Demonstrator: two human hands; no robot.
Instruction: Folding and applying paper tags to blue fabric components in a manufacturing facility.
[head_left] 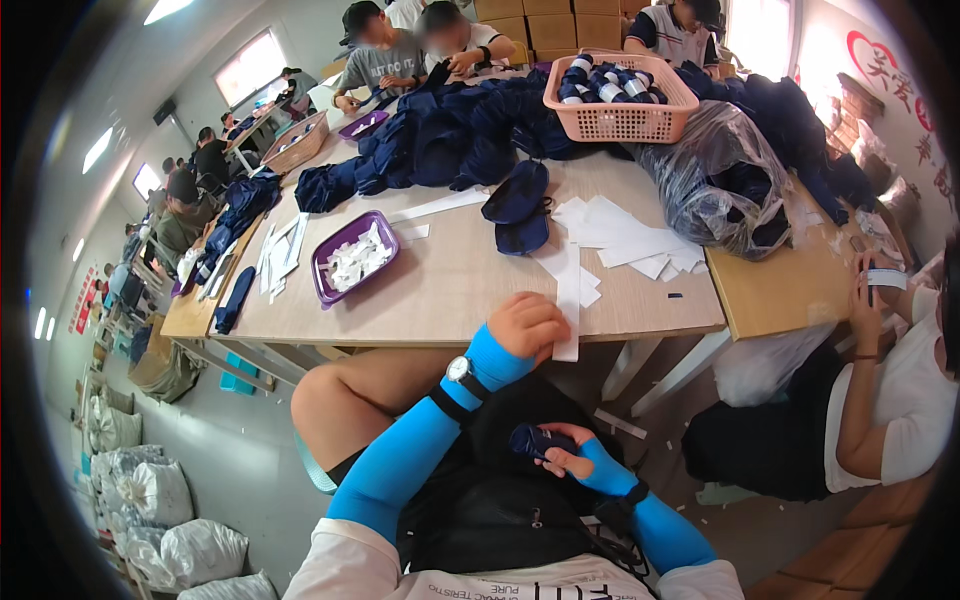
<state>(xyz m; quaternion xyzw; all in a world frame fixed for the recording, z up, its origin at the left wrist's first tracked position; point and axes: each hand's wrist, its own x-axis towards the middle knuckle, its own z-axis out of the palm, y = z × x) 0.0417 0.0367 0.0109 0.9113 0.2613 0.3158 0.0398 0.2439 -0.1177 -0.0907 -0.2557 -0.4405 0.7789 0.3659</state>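
The left hand (527, 325), sleeved in bright blue with a wristwatch, reaches forward to the near edge of the pale wooden worktop (450, 290), its fingers curled down onto one long white paper strip (568, 300) that overhangs the edge. The right hand (572, 458) rests low over the lap, fingers pinching one small rolled navy fabric piece (533, 439) (its exact shape is hard to tell). On the worktop stand two purple plastic trays (330, 262), the nearer one holding white slips, and one pink plastic basket (620, 120) of rolled navy pieces.
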